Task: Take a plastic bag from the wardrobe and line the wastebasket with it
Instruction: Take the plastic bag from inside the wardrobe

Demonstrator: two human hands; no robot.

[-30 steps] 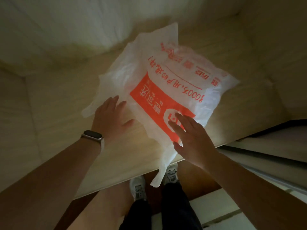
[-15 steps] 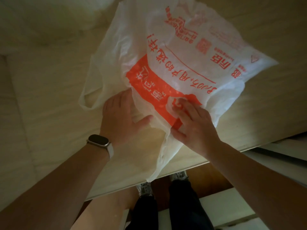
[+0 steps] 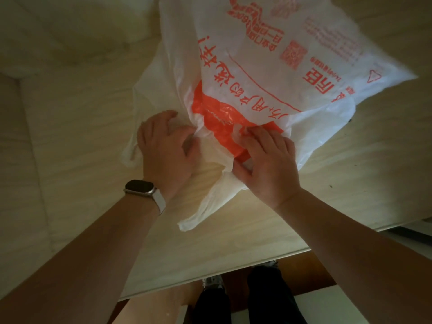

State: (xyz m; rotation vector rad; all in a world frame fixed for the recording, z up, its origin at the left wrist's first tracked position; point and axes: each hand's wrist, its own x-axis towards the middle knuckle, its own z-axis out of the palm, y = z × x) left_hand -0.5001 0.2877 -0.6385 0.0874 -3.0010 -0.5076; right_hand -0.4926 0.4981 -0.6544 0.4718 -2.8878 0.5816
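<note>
Pale wood shelf [image 3: 70,141] carries a white bag [image 3: 257,66] with orange print, spreading beyond both hands. Left hand [image 3: 167,148] and right hand [image 3: 266,164] each pinch its crumpled near edge. Watch [image 3: 140,187] on the left wrist.

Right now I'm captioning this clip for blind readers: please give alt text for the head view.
Two bare hands, left hand and right hand, pinch the bunched mouth of a white plastic bag with orange print, lying on a pale wooden shelf. A smartwatch sits on the left wrist.
</note>
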